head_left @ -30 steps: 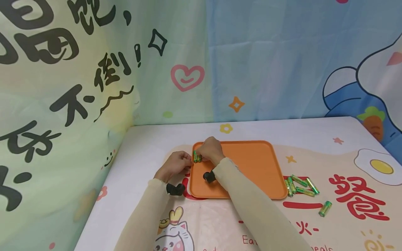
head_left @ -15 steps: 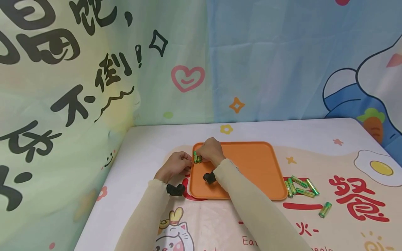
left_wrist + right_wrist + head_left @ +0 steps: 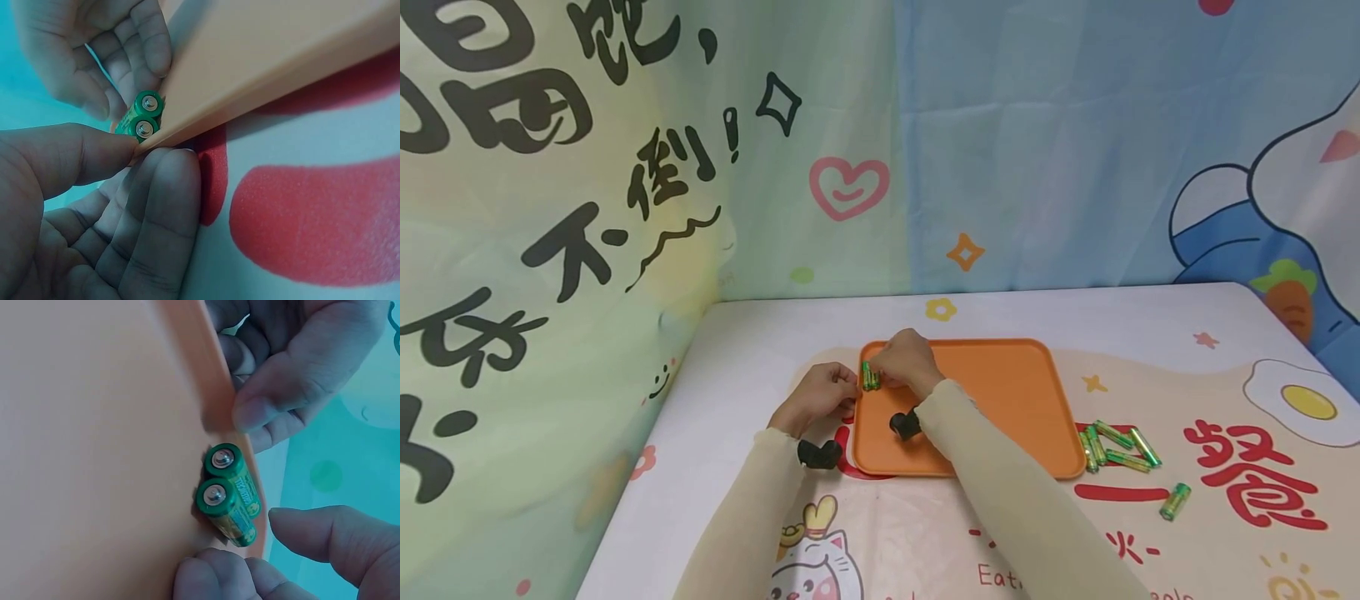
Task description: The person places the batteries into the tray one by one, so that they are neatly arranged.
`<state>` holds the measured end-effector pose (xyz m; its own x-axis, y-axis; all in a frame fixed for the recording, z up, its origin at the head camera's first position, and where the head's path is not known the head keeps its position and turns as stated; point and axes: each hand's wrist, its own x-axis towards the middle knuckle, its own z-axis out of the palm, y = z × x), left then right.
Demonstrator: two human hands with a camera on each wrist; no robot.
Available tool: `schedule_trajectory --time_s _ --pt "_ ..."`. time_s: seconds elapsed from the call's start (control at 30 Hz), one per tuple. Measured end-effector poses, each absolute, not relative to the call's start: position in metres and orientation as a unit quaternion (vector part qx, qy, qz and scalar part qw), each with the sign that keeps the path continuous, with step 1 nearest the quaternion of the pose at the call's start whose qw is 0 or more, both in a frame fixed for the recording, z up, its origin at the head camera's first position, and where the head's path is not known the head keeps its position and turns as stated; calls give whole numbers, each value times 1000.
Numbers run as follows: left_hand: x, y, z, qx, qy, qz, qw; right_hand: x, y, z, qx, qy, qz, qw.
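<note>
Two green batteries (image 3: 232, 515) lie side by side against the left wall of the orange tray (image 3: 1000, 408), their metal tips facing the right wrist camera. My left hand (image 3: 818, 393) pinches the tray's left rim between thumb and fingers, close beside the batteries. My right hand (image 3: 908, 362) is over the tray's far left part. In the right wrist view its thumb (image 3: 312, 531) and curled fingers (image 3: 215, 578) stand apart on either side of the pair, with a gap showing between them and the batteries. The head view hides part of the pair behind the right hand.
Several loose batteries (image 3: 1123, 446) lie on the printed tablecloth (image 3: 1150, 325) by the tray's right edge. One more battery (image 3: 1176, 502) lies nearer and farther right. A patterned cloth backdrop (image 3: 1037, 167) hangs behind the table.
My right wrist and forearm have shifted slightly to the right. The left hand keeps its grip on the tray rim, and the two batteries stay at the left wall.
</note>
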<state>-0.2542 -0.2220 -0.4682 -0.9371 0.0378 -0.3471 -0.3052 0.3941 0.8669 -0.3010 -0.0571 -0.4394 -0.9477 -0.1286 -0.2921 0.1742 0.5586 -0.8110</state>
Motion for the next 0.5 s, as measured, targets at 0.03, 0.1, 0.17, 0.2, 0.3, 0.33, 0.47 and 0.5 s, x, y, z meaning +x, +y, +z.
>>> schedule_trajectory --time_s 0.03,0.1,0.17,0.2,0.3,0.33,0.47,0.5 --pt "-254 -222 -468 -80 820 545 157 -300 -56 -439 11 867 -472 161" --pt "-254 -221 -468 -78 820 545 157 -298 -53 -436 4 865 -475 159" --pt "-253 -222 -468 -76 820 546 156 -296 -49 -434 -3 864 -478 160" --pt "-252 -223 -467 -75 820 546 155 -295 -48 -433 -8 863 -480 161" --pt "-251 -221 -468 -66 818 548 160 -291 -35 -431 -14 854 -493 164" --pt "-251 -221 -468 -64 817 550 161 -289 -31 -430 -18 851 -498 164" --pt "-249 -223 -467 -60 818 549 162 -280 -9 -422 -40 836 -522 165" --pt "-248 -224 -466 -61 819 547 162 -277 -2 -420 -47 833 -525 166"
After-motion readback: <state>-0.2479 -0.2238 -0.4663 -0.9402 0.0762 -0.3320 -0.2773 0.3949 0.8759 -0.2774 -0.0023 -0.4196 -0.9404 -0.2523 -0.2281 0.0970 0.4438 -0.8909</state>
